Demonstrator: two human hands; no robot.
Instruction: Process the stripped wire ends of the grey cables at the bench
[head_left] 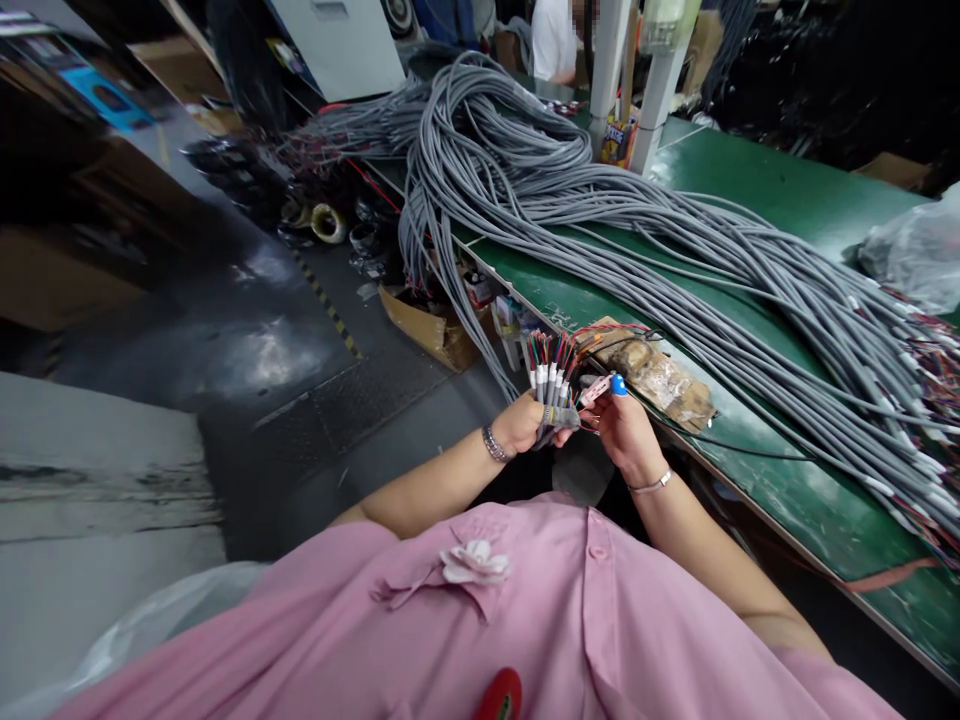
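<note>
My left hand [523, 422] is wrapped round a bundle of grey cables [551, 385]. The cable ends point up, with white bands and thin red, green and black wires fanning out. A grey cover with a yellowish band [561, 417] lies across the bundle at the left fingers. Close beside it, my right hand [628, 432] is closed in a pinch, with a blue cap [618, 384] on the thumb. A small pale pink piece [595, 390] and thin wires show at its fingertips; what exactly it grips is unclear.
Long grey cables [510, 190] lie heaped along the green table [787, 190], several hanging over its edge. A worn wooden block [660, 380] with wires sits at the near edge. Below stands a cardboard box [427, 330]. A person in white [553, 40] is beyond the table.
</note>
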